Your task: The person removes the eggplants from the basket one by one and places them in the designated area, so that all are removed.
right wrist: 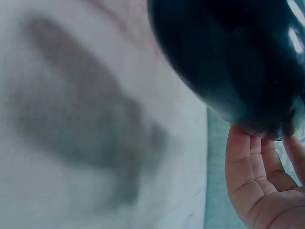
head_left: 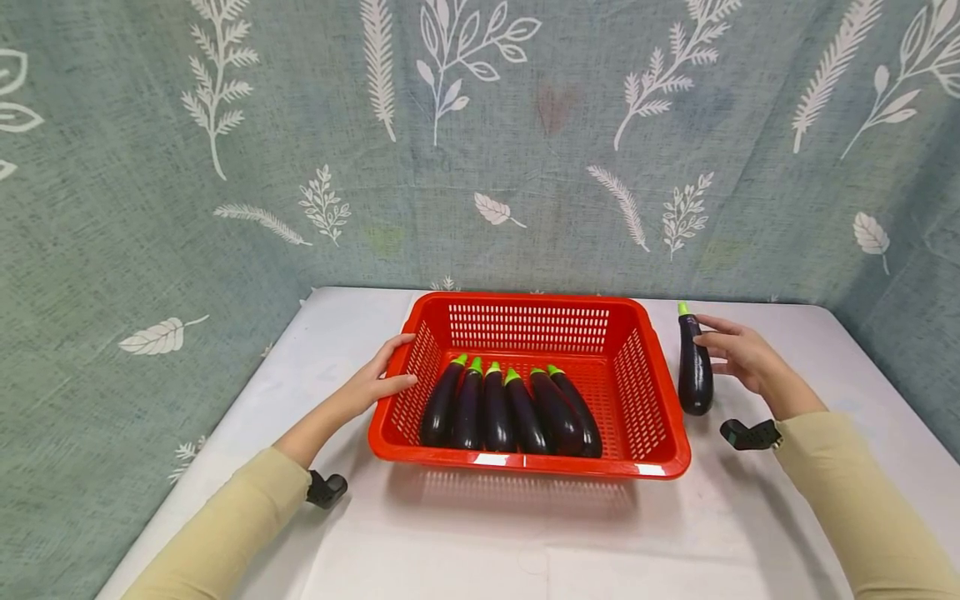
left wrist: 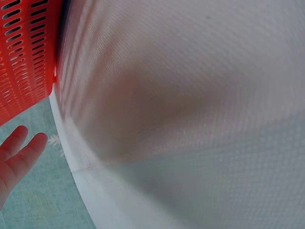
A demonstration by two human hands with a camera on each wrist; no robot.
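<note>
A red plastic basket [head_left: 528, 468] with slotted walls holds several dark purple eggplants [head_left: 497, 412] with green stem ends, lying side by side in its left and middle part. At the basket's left rim my left hand [head_left: 378, 379] rests with thumb and fingers spread apart; two straight fingers [left wrist: 24, 155] show near the red wall in the left wrist view. To the right of the basket, my right hand [head_left: 742, 354] grips another eggplant [head_left: 695, 375] near its upper half, with the stem end pointing away. That eggplant fills the upper right of the right wrist view.
The basket stands on a table with a white cloth [head_left: 480, 542]. Grey-green curtains [head_left: 555, 167] with white leaf prints hang behind and to the left. Black wrist devices [head_left: 750, 435] are strapped under both sleeves.
</note>
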